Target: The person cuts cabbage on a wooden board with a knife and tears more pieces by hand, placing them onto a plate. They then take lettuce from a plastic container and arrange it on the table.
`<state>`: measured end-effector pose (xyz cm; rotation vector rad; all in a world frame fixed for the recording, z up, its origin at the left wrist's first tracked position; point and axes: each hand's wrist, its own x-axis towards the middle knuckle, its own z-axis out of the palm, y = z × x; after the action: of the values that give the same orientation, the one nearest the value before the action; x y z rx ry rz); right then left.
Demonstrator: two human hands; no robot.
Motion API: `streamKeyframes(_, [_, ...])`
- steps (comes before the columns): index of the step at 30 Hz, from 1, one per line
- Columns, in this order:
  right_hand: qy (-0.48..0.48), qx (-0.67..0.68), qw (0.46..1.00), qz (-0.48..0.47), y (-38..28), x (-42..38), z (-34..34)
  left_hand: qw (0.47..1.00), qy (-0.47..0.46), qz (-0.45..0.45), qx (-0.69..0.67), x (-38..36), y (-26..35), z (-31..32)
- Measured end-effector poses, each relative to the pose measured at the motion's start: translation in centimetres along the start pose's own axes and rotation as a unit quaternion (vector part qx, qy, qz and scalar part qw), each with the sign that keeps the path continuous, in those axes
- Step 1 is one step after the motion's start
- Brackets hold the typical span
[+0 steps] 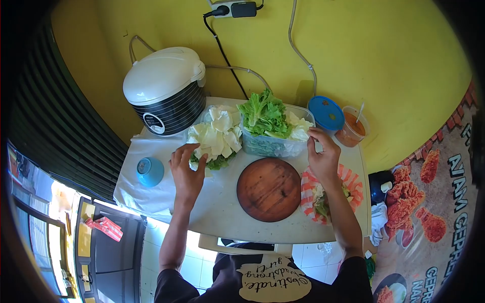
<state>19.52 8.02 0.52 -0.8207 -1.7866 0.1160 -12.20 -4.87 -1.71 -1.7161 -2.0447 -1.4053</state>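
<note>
Tabletop [222, 212]: cabbage [217, 134] under left grip [186, 169]

The fried-chicken printed banner [437, 192] at the right shows white capitals reading "AYAM GEPRE", cut off, and "GEPR" lower down. The person's black shirt [275, 283] bears a cream patch with handwritten script, too distorted to read surely.

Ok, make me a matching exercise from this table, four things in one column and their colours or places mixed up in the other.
Things:
1. rice cooker
2. small bowl
3. round wooden board
4. lidded tub

Descriptions:
A. brown, between the two hands
B. blue lid, far right by the wall
C. white top, back left
D. light blue, left of the left hand

Pairs: 1-C, 2-D, 3-A, 4-B
</note>
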Motion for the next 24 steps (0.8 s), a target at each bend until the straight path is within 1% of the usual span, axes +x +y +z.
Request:
streamKeyframes(1, [-0.033, -0.043, 0.999, -0.001, 0.1, 0.1, -0.1, 0.998, 0.036, -0.001, 0.051, 0.2, -0.5, 0.0])
streamKeyframes(2, [-0.032, -0.043, 0.999, -0.003, 0.0, 0.2, -0.1, 0.998, 0.038, -0.001, 0.051, 0.4, -1.0, -0.1])
streamKeyframes(4, [-0.086, -0.044, 0.995, 0.012, -0.9, 0.2, -0.3, 0.994, 0.008, -0.033, 0.107, 0.4, -1.4, -0.3])
streamKeyframes(5, [-0.088, -0.043, 0.995, 0.012, -1.2, 0.3, -0.3, 0.994, 0.007, -0.035, 0.107, 0.5, -1.5, -0.3])
streamKeyframes(7, [-0.149, -0.105, 0.983, -0.017, -1.5, 0.4, -0.2, 0.994, -0.014, -0.024, 0.107, 0.5, -1.8, -0.1])
streamKeyframes(8, [-0.149, -0.106, 0.983, -0.017, -1.5, 0.3, -0.2, 0.994, -0.015, -0.024, 0.107, 0.5, -2.0, 0.0])
streamKeyframes(10, [-0.193, -0.178, 0.963, -0.058, -1.4, 0.3, -0.1, 0.995, -0.029, -0.032, 0.095, 0.5, -2.1, 0.2])
streamKeyframes(11, [-0.193, -0.179, 0.963, -0.058, -1.4, 0.4, -0.1, 0.995, -0.029, -0.032, 0.095, 0.6, -2.1, 0.1])
streamKeyframes(13, [-0.234, -0.193, 0.952, -0.034, -1.4, 0.7, -0.4, 0.995, -0.037, -0.040, 0.079, 0.6, -2.0, 0.1])
streamKeyframes(14, [-0.236, -0.191, 0.952, -0.035, -1.3, 0.9, -0.5, 0.995, -0.037, -0.043, 0.080, 0.6, -2.1, 0.2])
streamKeyframes(16, [-0.264, -0.192, 0.945, -0.005, -1.2, 1.3, -0.5, 0.995, -0.047, -0.047, 0.069, 0.6, -2.1, 0.3])
streamKeyframes(20, [-0.288, -0.194, 0.938, -0.003, -1.1, 1.7, -0.6, 0.995, -0.019, -0.049, 0.081, 0.7, -1.7, 0.2])
streamKeyframes(22, [-0.260, -0.161, 0.952, 0.025, -1.1, 1.4, -0.6, 0.996, 0.010, -0.045, 0.082, 0.7, -2.2, 0.3])
streamKeyframes(23, [-0.261, -0.161, 0.952, 0.020, -1.3, 1.2, -0.6, 0.995, 0.014, -0.048, 0.082, 0.7, -2.4, 0.2])
streamKeyframes(24, [-0.230, -0.167, 0.959, 0.002, -1.6, 0.8, -0.7, 0.995, -0.016, -0.055, 0.082, 0.8, -2.6, 0.1])
